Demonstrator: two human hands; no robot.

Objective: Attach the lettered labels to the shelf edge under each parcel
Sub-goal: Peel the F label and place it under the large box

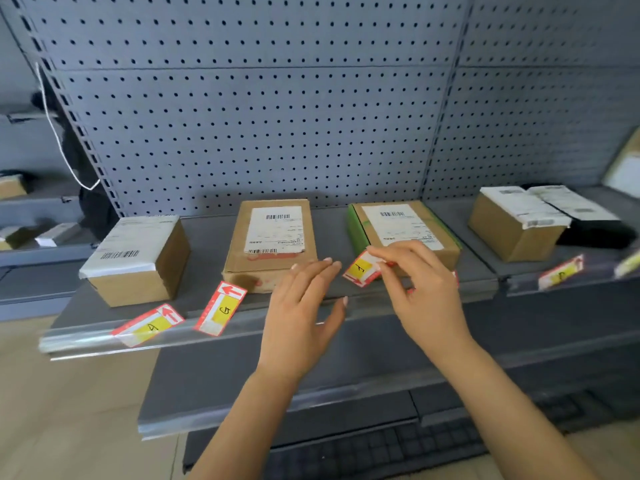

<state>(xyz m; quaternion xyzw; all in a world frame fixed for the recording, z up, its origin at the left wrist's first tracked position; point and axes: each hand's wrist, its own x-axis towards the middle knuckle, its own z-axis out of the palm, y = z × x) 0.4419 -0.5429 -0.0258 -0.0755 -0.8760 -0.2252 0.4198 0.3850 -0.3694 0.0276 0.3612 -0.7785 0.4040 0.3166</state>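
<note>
A grey pegboard wall backs a grey metal shelf with a clear plastic strip along its front edge.

The right hand pinches one short end of a red-and-yellow label between thumb and fingertips, holding it tilted just in front of the green-taped parcel. The left hand hovers beside it, fingers straight and relaxed, holding nothing.

The label looks like thin card or paper: very light, bendable, easily creased. It is probably best held by its edges, both ends guided together, so it does not buckle at the strip.

To the left sit a flat parcel and a boxier parcel. Label G lies loose on the shelf between them, and label A lies askew at the strip. To the right, a fourth parcel stands above another label at the edge.

The held label's letter is hard to read, perhaps a J. The far-right label's letter is blurred. A sliver of red shows behind the right hand, and what it belongs to is hidden. Whether label A is seated in the strip cannot be told.
</note>
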